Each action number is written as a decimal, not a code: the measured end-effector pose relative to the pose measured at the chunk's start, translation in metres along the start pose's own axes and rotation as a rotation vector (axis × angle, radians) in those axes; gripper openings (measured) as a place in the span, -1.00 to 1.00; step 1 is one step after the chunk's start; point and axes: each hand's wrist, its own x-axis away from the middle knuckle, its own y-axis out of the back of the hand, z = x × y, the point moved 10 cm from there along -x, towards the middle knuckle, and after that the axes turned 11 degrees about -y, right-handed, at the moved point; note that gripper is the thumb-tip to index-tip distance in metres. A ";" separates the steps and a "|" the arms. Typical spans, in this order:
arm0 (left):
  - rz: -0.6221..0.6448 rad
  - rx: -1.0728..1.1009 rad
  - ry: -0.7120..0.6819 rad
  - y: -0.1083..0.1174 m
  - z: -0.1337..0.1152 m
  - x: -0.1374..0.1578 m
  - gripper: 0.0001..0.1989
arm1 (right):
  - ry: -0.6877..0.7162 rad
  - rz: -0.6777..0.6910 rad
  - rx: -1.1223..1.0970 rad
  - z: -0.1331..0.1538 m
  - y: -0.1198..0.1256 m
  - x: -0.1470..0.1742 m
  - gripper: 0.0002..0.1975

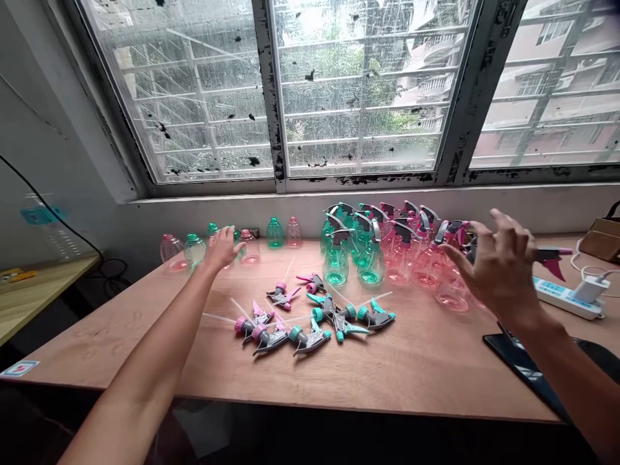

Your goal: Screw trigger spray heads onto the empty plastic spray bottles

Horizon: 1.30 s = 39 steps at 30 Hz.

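My left hand [223,249] is stretched over the loose bottles at the back left, its thumb apart from its fingers. Around it stand a pink bottle [249,248], a green bottle [194,249] and another pink bottle [171,250], all without spray heads. Whether the fingers touch one is hidden. My right hand [504,268] hovers with fingers apart in front of the pink spray bottles [426,261], partly covering the rightmost ones. A grey and pink trigger head [552,257] shows just past its wrist. Several loose trigger sprayers [310,336] with dip tubes lie mid-table.
Green spray bottles [336,261] with heads on stand left of the pink ones. At the right lie a power strip [569,297], a dark tablet [518,365] and a brown box [600,239]. A window [358,97] rises behind the wooden table [411,374].
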 end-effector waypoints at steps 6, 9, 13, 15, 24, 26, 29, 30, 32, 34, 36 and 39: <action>0.050 0.009 0.135 -0.045 0.001 -0.004 -0.60 | 0.389 0.348 -0.362 0.111 -0.013 0.054 -0.48; 0.084 0.018 0.213 -0.059 0.003 0.001 -0.62 | 0.552 0.607 -0.482 0.161 -0.019 0.085 -0.62; 0.092 0.044 0.247 -0.057 -0.004 0.008 -0.64 | 0.668 0.688 -0.535 0.212 -0.028 0.097 -0.68; 0.070 0.076 0.225 -0.044 -0.014 0.005 -0.63 | 0.700 0.701 -0.517 0.236 -0.046 0.097 -0.69; -0.014 0.406 -0.080 0.071 -0.089 0.042 -0.02 | 0.704 0.825 -0.429 0.306 -0.127 0.092 -0.77; -0.037 0.511 -0.129 0.102 -0.102 0.073 -0.18 | 0.657 0.843 -0.476 0.309 -0.125 0.088 -0.75; -0.070 0.632 -0.139 0.140 -0.111 0.122 -0.38 | 0.566 0.874 -0.610 0.310 -0.110 0.080 -0.76; -0.068 0.688 -0.133 0.146 -0.112 0.137 -0.40 | 0.526 0.887 -0.671 0.309 -0.104 0.078 -0.78; -0.130 0.843 -0.072 0.155 -0.106 0.167 -0.37 | 0.426 0.921 -0.817 0.305 -0.093 0.073 -0.82; -0.193 0.942 -0.011 0.151 -0.100 0.194 -0.32 | 0.314 0.979 -0.986 0.300 -0.086 0.070 -0.83; -0.216 1.055 0.074 0.131 -0.096 0.218 -0.33 | 0.206 1.063 -1.160 0.293 -0.083 0.071 -0.78; -0.135 1.296 0.231 0.075 -0.104 0.243 -0.41 | 0.057 1.174 -1.386 0.278 -0.077 0.079 -0.64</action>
